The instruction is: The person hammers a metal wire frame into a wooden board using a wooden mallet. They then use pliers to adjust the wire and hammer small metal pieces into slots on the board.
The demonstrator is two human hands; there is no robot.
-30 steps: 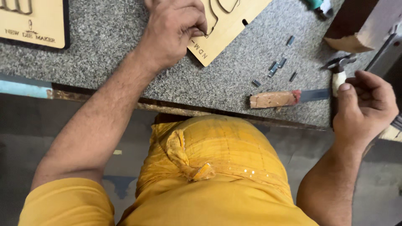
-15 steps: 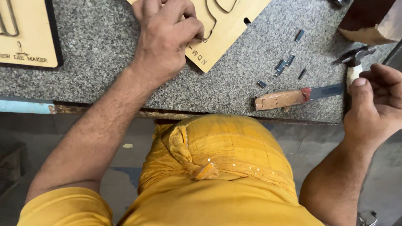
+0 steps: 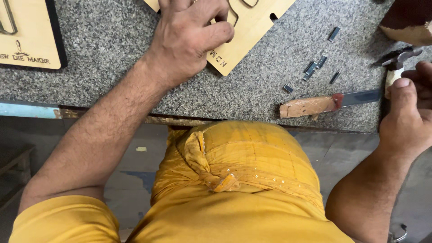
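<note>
While left hand (image 3: 191, 38) presses flat on wooden board (image 3: 252, 31), right hand (image 3: 407, 117) grips small hammer (image 3: 398, 63), hands well apart.

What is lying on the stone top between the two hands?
In the head view, between the left hand and right hand lie several small metal strips and a knife with a taped handle.
</note>
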